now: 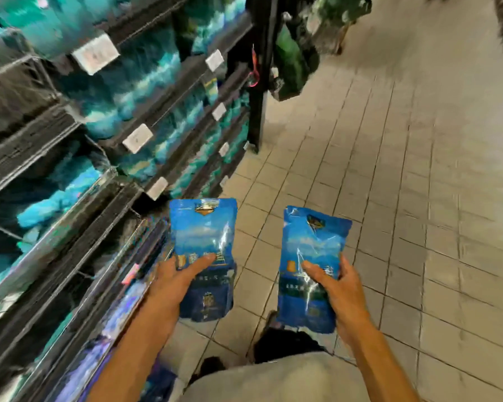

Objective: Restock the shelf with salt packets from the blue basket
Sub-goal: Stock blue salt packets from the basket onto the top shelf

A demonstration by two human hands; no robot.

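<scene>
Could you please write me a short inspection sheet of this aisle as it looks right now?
Surface: tiled floor, bare where visible.
Job's things: two blue salt packets, one in the left hand as the left packet, one in the right hand as the right packet; the blue basket is not in view.
Shelf: dark tiered shelving on the person's left, stocked with teal and blue packets, white price tags on the edges.
Clutter: nothing seen on the floor.
Grip: each hand holds its packet upright by the lower half, thumb across the front.
Cables: a red cord hangs on the shelf end post.
Surroundings: green bagged goods hang beyond the post; picture blurred.
</scene>
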